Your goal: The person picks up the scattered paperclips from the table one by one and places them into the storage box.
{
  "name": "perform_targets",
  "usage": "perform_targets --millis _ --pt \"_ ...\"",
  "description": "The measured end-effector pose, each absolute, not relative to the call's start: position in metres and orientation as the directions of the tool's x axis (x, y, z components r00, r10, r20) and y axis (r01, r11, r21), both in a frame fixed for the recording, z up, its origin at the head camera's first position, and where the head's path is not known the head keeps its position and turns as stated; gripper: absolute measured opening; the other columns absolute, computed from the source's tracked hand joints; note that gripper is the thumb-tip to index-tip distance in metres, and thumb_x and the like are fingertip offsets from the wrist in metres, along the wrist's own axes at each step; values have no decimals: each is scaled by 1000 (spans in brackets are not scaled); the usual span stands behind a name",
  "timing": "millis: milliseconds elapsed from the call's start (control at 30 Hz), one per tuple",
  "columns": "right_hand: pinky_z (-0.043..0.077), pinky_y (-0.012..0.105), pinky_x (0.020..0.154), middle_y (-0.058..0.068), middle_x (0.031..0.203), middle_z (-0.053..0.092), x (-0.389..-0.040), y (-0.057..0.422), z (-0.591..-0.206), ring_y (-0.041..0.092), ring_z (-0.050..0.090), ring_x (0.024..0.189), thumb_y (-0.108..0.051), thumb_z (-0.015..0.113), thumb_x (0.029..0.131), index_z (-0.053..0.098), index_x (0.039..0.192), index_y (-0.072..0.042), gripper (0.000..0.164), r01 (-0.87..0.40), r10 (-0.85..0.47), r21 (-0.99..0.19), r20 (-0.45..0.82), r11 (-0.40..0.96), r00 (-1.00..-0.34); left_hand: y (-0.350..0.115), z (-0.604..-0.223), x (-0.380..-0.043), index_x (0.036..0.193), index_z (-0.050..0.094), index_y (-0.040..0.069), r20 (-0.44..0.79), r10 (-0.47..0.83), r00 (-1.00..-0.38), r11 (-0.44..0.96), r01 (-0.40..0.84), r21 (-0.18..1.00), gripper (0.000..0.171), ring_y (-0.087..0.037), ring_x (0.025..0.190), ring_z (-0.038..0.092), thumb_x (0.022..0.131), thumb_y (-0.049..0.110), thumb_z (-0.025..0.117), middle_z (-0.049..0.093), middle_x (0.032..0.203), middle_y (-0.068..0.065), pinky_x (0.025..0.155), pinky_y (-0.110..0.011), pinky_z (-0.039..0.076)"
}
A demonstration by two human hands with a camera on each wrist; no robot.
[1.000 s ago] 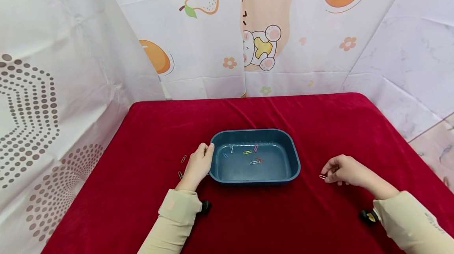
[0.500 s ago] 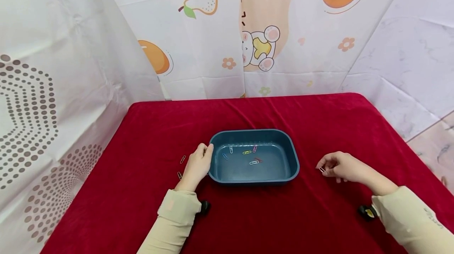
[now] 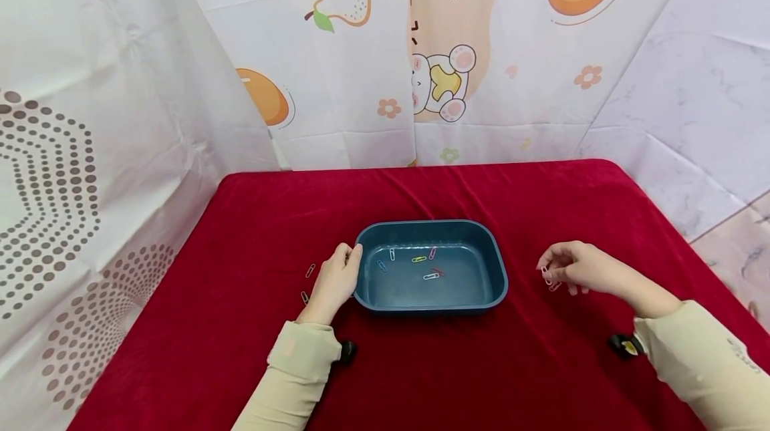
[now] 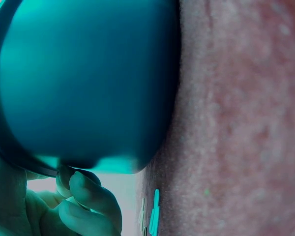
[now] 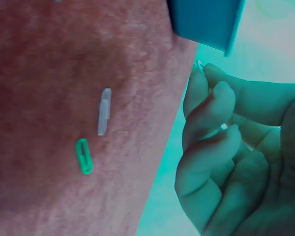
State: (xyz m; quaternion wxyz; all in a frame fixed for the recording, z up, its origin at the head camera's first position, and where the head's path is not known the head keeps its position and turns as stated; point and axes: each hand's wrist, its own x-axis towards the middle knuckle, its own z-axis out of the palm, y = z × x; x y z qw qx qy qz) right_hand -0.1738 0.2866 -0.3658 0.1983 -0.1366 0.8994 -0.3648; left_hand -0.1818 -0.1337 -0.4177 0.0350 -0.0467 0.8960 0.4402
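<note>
A dark blue rectangular tray (image 3: pixel 433 309) sits mid-table. My left hand (image 3: pixel 333 282) grips its left rim, the thumb over the edge and the fingers curled below it in the left wrist view. To the right of the tray, my right hand (image 3: pixel 580 269) pinches a pale paper clip (image 3: pixel 545 275) between thumb and index finger. Only a small tip of that clip shows in the right wrist view. Below the right hand, a white paper clip (image 5: pixel 104 112) and a green paper clip (image 5: pixel 84 156) lie on the cloth.
Inside the tray lie several paper clips, among them a yellow clip (image 3: pixel 419 259), a blue clip (image 3: pixel 381 265) and a pink clip (image 3: pixel 432 253). Two more clips, an upper clip (image 3: pixel 310 270) and a lower clip (image 3: pixel 305 297), lie left of the left hand. Red cloth (image 3: pixel 421 377) covers the table.
My right hand has risen from the cloth with the paper clip, which now hangs from its fingertips. Another clip shows beneath it. The left hand and tray stay put.
</note>
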Motion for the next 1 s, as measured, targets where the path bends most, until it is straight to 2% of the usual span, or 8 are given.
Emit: perform_targets --millis 333,600,1000 --pt "47 28 48 10 85 67 -181 279 -346 13 53 51 -9 66 91 62 108 7 24 -123 -378 -721 -204 682 -903 -133 -417 -181 95 49 12 -100 -54 -994 611 -112 784 34 -21 60 48 106 42 40 48 73 -7 57 -30 40" --pt "49 30 50 11 85 68 -185 273 -337 14 55 53 -13 68 91 64 107 4 24 -131 -350 -742 -147 657 -925 -134 -416 -181 96 48 12 -101 -52 -993 613 -112 782 33 -21 59 48 105 42 40 47 72 -7 56 -30 40" --pt "49 30 51 -1 79 67 -192 255 -331 17 56 55 -15 66 93 65 110 4 25 -109 -328 -802 -113 587 -938 -132 -415 -181 94 48 12 -102 -55 -993 615 -114 780 33 -21 59 50 106 41 40 48 73 -7 56 -30 41"
